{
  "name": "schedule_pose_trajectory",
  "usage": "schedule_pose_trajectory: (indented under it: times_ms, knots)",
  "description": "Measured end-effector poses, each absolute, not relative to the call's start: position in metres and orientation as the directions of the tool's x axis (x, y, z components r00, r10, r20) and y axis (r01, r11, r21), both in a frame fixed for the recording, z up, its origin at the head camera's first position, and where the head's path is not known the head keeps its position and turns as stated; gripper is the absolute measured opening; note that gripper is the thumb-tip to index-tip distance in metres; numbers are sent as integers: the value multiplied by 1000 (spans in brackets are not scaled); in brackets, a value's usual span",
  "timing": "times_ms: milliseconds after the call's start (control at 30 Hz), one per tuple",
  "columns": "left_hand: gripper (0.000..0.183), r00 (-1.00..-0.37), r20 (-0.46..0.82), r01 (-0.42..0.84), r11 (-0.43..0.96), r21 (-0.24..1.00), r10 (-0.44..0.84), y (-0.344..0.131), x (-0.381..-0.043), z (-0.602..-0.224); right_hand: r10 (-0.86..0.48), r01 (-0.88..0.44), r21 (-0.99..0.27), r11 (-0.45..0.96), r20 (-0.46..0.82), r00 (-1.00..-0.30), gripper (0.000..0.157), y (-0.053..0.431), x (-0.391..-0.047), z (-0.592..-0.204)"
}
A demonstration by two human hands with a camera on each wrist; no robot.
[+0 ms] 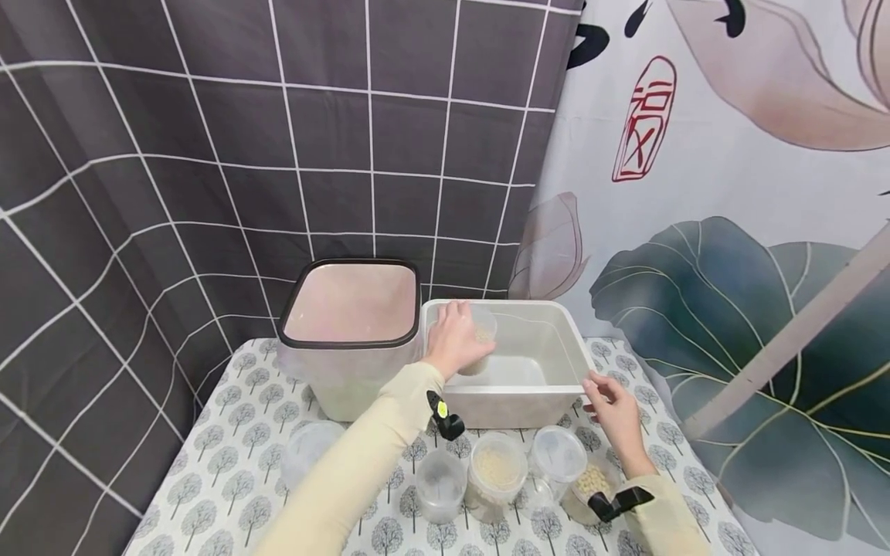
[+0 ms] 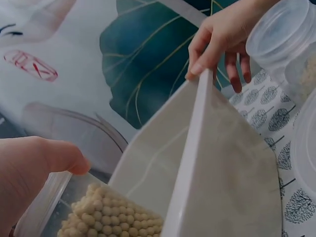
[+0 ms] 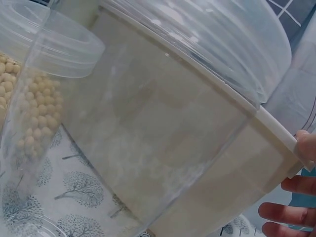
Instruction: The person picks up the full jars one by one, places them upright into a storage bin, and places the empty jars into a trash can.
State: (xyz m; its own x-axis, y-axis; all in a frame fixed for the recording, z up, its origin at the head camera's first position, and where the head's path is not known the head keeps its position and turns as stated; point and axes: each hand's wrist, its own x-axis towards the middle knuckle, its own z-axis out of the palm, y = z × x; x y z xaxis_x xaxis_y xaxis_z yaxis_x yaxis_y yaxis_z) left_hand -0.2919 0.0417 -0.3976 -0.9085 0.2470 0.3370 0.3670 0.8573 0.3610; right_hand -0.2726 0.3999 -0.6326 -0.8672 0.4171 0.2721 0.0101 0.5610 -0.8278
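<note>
My left hand (image 1: 453,340) grips a clear plastic jar (image 1: 484,326) over the left part of a white rectangular bin (image 1: 497,408). Pale round beans (image 2: 111,217), like soybeans, fill much of that jar in the left wrist view, where the thumb (image 2: 61,157) lies along its rim. At the bin's front right corner, my right hand (image 1: 619,417) pinches the rim between thumb and forefinger. Its other fingers (image 3: 284,213) hang loosely below the rim in the right wrist view.
Left of the white bin stands a taller pinkish bin (image 1: 351,344) with a black rim. In front are a jar of beans (image 1: 495,467), a second bean jar (image 1: 591,483) and clear jars (image 1: 441,490). A translucent round piece (image 1: 306,448) lies by the left forearm on the tree-print cloth (image 1: 236,455).
</note>
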Motion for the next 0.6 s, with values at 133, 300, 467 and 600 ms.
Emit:
schedule_pose_trajectory:
  times_ms: [133, 300, 467, 600]
  knots:
    - [75, -919, 301, 357, 863, 358, 255, 41, -296, -407, 405, 4, -829, 559, 269, -874, 41, 399, -272, -632]
    - [68, -935, 245, 334, 870, 363, 256, 37, -299, -417, 405, 15, -829, 560, 258, -877, 42, 396, -270, -630]
    - [71, -948, 197, 307, 882, 358, 250, 34, -301, -422, 409, 17, -823, 568, 264, -874, 43, 395, -270, -630]
    - [75, -962, 161, 267, 891, 367, 222, 32, -301, -427, 412, 19, -826, 564, 261, -873, 44, 396, -271, -631]
